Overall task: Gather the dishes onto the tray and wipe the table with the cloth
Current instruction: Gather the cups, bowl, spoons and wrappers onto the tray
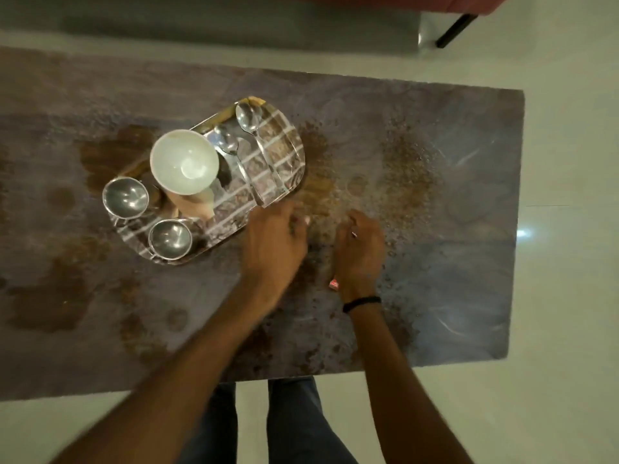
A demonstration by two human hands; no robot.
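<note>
Inspector: Both forearms reach in from the near edge of the table [469, 155]. Left hand [274, 242] lies palm down, fingers [294, 216] loosely curled, tips just beside the near right rim of the tray [294, 155].

Clerk: Holding anything?

Inspector: Cannot tell; its underside is hidden. Right hand [360, 249] is curled closed, knuckles up. Something small, red and white [334, 283], shows at the heel of the palm; what it is, I cannot tell. Black band [361, 303] at that wrist.

Clerk: The dishes?

Inspector: All on the tray, beyond and left of the left fingertips. White bowl [184, 161] at centre, tilted. Two steel cups [125, 197] [170, 238] at its near left end. Two spoons [249, 120] [225, 139] lie side by side, handles pointing toward the left fingers.

Clerk: Table surface?

Inspector: Brown mottling under and beyond both hands; spill or pattern, I cannot tell.

Clerk: The cloth?

Inspector: None identified with certainty.
</note>
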